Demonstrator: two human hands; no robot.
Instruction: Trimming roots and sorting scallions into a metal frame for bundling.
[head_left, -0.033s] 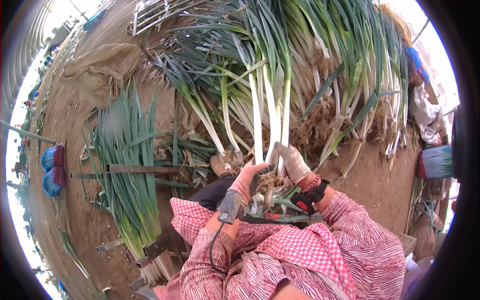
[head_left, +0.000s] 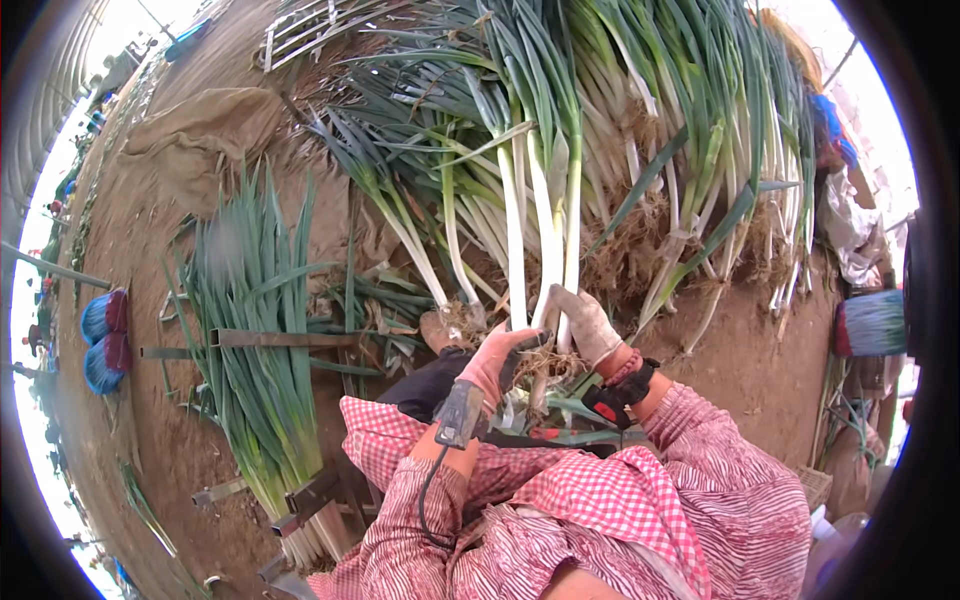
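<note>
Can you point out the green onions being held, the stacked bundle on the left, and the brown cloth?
held green onions (head_left: 545,230), head view, on the white stalks
stacked bundle of green onions (head_left: 255,340), head view, on the green leaves
brown cloth (head_left: 205,120), head view, on its middle fold

- Bare brown dirt floor (head_left: 150,250) in bright daylight.
- Crumpled tan burlap cloth (head_left: 200,125) lies on it.
- White metal grid frame (head_left: 310,30) at the far edge.
</note>
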